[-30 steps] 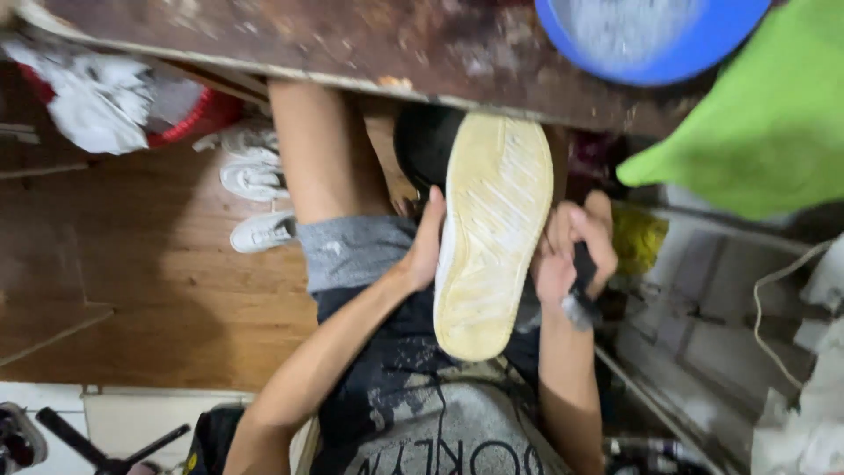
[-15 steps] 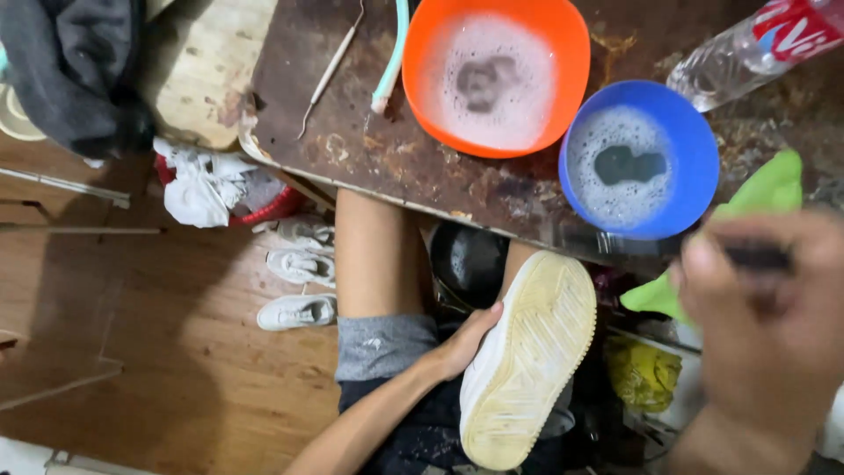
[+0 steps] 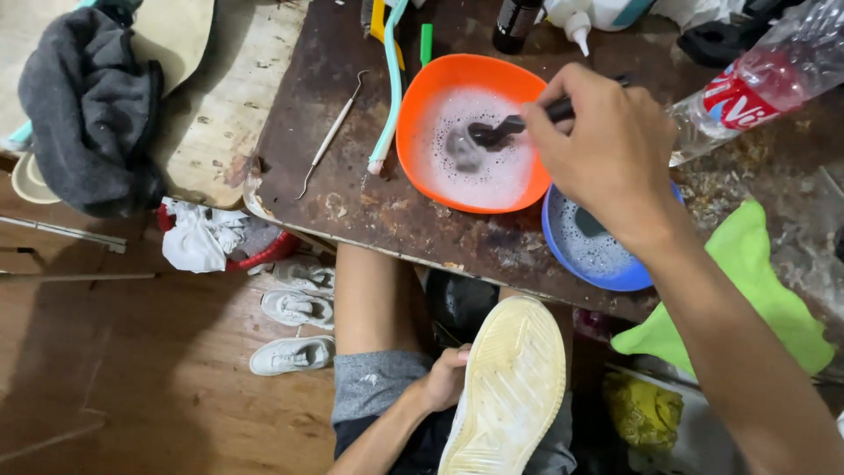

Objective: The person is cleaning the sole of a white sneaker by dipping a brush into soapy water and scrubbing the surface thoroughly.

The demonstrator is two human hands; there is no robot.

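Your right hand [image 3: 607, 149] is closed around a dark brush [image 3: 510, 127], its head dipped in the foam of the orange bowl [image 3: 422, 167] on the worn brown table [image 3: 352, 207]. Your left hand [image 3: 447, 380] grips the edge of a white shoe [image 3: 510, 391], sole up, on your lap at 6 o'clock. A blue bowl [image 3: 585, 259] of suds sits just beside the orange one at 4 o'clock, partly hidden by your wrist. At 9 o'clock lie a teal toothbrush [image 3: 391, 84] and a metal pick [image 3: 330, 136]. A plastic bottle [image 3: 756, 88] lies at 2 o'clock, a green cloth [image 3: 756, 290] at 4 o'clock.
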